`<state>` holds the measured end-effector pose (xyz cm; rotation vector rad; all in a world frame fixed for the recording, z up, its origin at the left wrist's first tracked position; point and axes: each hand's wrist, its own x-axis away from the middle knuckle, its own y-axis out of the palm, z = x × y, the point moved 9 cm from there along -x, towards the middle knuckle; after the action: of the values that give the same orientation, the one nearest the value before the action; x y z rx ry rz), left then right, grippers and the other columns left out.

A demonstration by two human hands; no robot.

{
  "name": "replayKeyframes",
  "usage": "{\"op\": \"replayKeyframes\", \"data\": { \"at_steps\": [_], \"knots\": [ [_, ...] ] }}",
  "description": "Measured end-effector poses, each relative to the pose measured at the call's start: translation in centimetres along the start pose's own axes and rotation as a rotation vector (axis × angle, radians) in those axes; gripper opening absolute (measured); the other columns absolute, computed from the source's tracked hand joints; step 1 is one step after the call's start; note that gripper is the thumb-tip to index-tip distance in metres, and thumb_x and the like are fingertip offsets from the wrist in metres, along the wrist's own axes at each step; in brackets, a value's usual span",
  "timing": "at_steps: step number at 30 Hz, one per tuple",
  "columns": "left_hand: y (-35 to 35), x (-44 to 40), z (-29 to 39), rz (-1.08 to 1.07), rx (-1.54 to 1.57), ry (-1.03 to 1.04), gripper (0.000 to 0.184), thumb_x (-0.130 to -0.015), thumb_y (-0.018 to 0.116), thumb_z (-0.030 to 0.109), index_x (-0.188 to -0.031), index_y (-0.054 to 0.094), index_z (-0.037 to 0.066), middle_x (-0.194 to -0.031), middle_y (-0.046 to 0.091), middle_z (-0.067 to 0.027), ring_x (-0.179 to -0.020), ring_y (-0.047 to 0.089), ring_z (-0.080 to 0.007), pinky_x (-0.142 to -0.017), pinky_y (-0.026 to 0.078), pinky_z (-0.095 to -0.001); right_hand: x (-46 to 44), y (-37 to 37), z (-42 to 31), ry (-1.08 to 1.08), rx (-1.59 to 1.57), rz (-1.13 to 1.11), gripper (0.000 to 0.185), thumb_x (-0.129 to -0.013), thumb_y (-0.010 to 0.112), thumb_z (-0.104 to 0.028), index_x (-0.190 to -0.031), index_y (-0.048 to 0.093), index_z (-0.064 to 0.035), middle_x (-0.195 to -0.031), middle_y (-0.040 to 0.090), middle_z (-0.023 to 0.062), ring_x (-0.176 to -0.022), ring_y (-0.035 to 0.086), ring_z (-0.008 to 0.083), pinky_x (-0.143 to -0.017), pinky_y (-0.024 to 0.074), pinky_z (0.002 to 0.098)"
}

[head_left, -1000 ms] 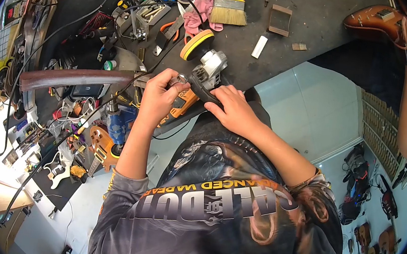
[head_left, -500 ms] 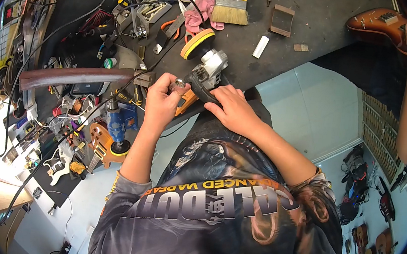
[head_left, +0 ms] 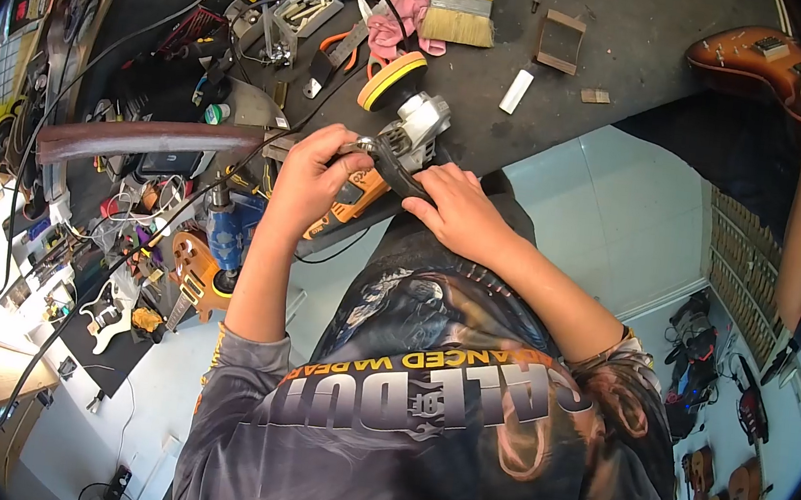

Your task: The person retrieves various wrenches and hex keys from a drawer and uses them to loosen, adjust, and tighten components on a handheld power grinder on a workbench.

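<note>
Left hand (head_left: 322, 172) pinching shiny piece (head_left: 364, 143) | right hand (head_left: 462, 212) curled round black piece (head_left: 396, 169) | tray (head_left: 333, 11): tools (head_left: 301, 14)

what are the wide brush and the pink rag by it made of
The wide brush: pale bristles, natural or synthetic; dull metal band, from its grey sheen; smooth yellow handle, likely plastic or painted wood. The pink rag: soft cloth, probably cotton, matte and crumpled in loose folds.

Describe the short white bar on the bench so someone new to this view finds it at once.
On the dark workbench at the top of the view, find the wide flat paintbrush with the yellow handle. Below and right of its bristles lies a short, plain white bar, slanting. It alone is white: its neighbours are an open brown frame and a small flat tan scrap.
</note>
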<state>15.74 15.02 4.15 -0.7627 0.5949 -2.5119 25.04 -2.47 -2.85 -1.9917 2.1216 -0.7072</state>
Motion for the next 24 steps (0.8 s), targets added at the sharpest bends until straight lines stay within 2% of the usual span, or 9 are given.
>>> {"op": "replayKeyframes", "data": {
  "at_steps": [3,6,9,12,13,16,19,22,24],
  "knots": [
    [0.0,-0.5,0.4,-0.035,0.003,0.054,0.014,-0.097,0.080,0.005,-0.106,0.073,-0.002,-0.093,0.068,-0.0097,-0.086,0.066,-0.0229,-0.082,0.053,-0.0361,0.0,-0.1,-0.1,0.005,-0.013,-0.016,0.041,-0.110,0.068,-0.038,-0.134,0.066,-0.0040,-0.124,0.069,0.0147,-0.121,0.062,0.0352,-0.104,0.0449,0.0482],
    [0.1,-0.1,0.1,0.030,0.009,0.029,0.014,-0.097,0.081,0.007,-0.104,0.073,-0.001,-0.088,0.066,-0.0081,-0.083,0.064,-0.0196,-0.079,0.052,-0.0352,0.0,-0.1,-0.1,-0.001,-0.018,-0.010,0.042,-0.110,0.068,-0.038,-0.134,0.066,-0.0039,-0.123,0.069,0.0150,-0.121,0.061,0.0353,-0.104,0.0450,0.0483],
    [0.5,1.2,-1.7,0.150,0.049,-0.136,0.018,-0.098,0.083,0.010,-0.099,0.069,-0.001,-0.082,0.064,-0.0057,-0.076,0.058,-0.0153,-0.072,0.049,-0.0337,0.0,0.1,0.0,-0.007,-0.003,-0.007,0.042,-0.110,0.068,-0.038,-0.134,0.067,-0.0040,-0.122,0.069,0.0151,-0.121,0.061,0.0354,-0.104,0.0450,0.0482],
    [0.9,2.0,-2.2,0.199,0.060,-0.156,0.025,-0.098,0.084,0.012,-0.095,0.063,0.000,-0.077,0.061,-0.0037,-0.072,0.053,-0.0123,-0.065,0.046,-0.0325,0.0,0.2,0.0,-0.001,0.010,-0.019,0.041,-0.110,0.068,-0.038,-0.134,0.067,-0.0041,-0.122,0.069,0.0152,-0.121,0.061,0.0355,-0.104,0.0450,0.0482],
    [0.9,2.1,-1.9,0.226,0.051,-0.147,0.027,-0.099,0.084,0.011,-0.093,0.060,0.000,-0.077,0.061,-0.0050,-0.069,0.052,-0.0132,-0.064,0.045,-0.0329,-0.1,0.1,0.0,-0.001,0.009,-0.021,0.041,-0.110,0.068,-0.038,-0.134,0.067,-0.0041,-0.122,0.069,0.0152,-0.121,0.061,0.0355,-0.104,0.0450,0.0482],
    [1.0,2.4,-1.0,0.297,0.001,-0.006,0.024,-0.102,0.082,0.010,-0.095,0.060,0.001,-0.077,0.056,0.0019,-0.074,0.047,-0.0075,-0.066,0.042,-0.0282,-0.1,0.0,-0.1,0.000,0.003,-0.023,0.041,-0.110,0.067,-0.038,-0.134,0.067,-0.0042,-0.122,0.069,0.0150,-0.121,0.061,0.0354,-0.104,0.0449,0.0484],
    [1.3,2.1,-1.4,0.311,0.050,0.078,0.018,-0.102,0.079,0.002,-0.097,0.062,0.000,-0.083,0.064,-0.0015,-0.076,0.056,-0.0102,-0.071,0.048,-0.0290,-0.1,-0.2,-0.2,-0.014,-0.002,0.004,0.041,-0.110,0.067,-0.040,-0.130,0.067,-0.0038,-0.120,0.070,0.0148,-0.118,0.062,0.0356,-0.103,0.0453,0.0487],
    [1.2,2.2,-0.5,0.306,-0.057,0.177,0.014,-0.101,0.076,-0.004,-0.099,0.063,0.000,-0.090,0.069,-0.0059,-0.081,0.063,-0.0150,-0.075,0.052,-0.0299,-0.1,-0.2,-0.3,-0.048,0.003,0.061,0.043,-0.110,0.065,-0.044,-0.122,0.068,-0.0025,-0.113,0.070,0.0146,-0.113,0.063,0.0361,-0.101,0.0463,0.0492],
    [1.4,2.3,-0.7,0.330,-0.026,0.237,0.014,-0.101,0.076,-0.004,-0.100,0.063,0.000,-0.091,0.069,-0.0073,-0.081,0.064,-0.0173,-0.076,0.053,-0.0303,0.0,-0.1,-0.3,-0.055,0.005,0.078,0.044,-0.110,0.065,-0.044,-0.121,0.068,-0.0022,-0.113,0.070,0.0146,-0.113,0.063,0.0360,-0.101,0.0460,0.0491]
  ]
}}
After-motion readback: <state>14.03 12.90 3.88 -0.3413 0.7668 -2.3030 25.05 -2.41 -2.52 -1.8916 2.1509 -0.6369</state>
